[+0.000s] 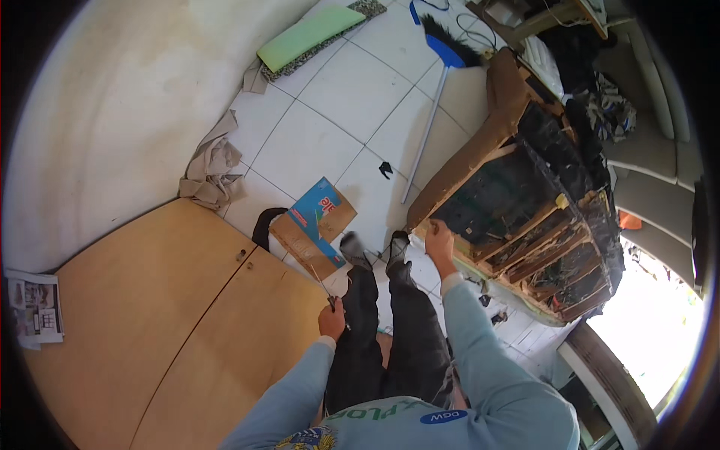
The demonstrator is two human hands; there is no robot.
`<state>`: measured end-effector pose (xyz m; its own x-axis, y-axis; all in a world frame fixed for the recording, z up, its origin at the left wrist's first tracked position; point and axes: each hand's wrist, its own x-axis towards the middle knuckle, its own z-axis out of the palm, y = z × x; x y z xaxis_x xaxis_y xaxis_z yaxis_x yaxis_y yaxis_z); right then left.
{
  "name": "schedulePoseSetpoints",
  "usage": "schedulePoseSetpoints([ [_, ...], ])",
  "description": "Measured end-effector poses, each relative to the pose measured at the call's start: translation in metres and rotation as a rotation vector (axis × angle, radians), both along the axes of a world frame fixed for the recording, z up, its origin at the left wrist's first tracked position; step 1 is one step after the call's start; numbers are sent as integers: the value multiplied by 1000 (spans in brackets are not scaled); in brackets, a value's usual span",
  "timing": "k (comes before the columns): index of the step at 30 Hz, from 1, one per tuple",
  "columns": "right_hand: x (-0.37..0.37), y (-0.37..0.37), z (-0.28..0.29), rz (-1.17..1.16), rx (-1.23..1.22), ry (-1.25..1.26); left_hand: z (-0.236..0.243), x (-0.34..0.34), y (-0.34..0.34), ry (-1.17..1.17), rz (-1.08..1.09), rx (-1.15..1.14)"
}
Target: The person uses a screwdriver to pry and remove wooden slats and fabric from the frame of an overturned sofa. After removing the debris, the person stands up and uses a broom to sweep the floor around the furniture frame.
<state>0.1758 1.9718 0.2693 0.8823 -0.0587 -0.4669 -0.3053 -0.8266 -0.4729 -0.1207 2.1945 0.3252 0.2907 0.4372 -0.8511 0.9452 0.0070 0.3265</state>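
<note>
My left hand (331, 319) is closed around the dark handle of a screwdriver (324, 283), whose long thin metal shaft points away from me over a piece of cardboard. To the right, my right hand (440, 241) is closed with curled fingers at the near corner of a stripped sofa (469, 165). What those fingers pinch is too small to make out. The sofa lies tipped, showing its wooden slats (534, 232), torn black lining (499, 191) and brown cover along the left edge.
A blue and brown cardboard piece (304, 217) lies before my feet. Behind it are a blue broom (444, 56), a black scrap (385, 169) and a green foam slab (311, 37). Crumpled beige cloth (214, 169) lies by the wall. A wooden cabinet (172, 292) borders my left.
</note>
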Motion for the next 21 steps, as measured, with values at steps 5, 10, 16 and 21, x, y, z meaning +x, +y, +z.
schedulePoseSetpoints([
  [5,22,7,-132,164,-140,79,-14,-1,-22,-105,-124,49],
  [10,56,19,-298,259,-124,-2,-31,5,-28,-43,-267,99],
  [16,105,63,-375,-53,-250,32,-44,0,-9,99,-39,-28],
  [21,95,52,-376,54,-106,-39,-39,-1,-10,140,16,-54],
])
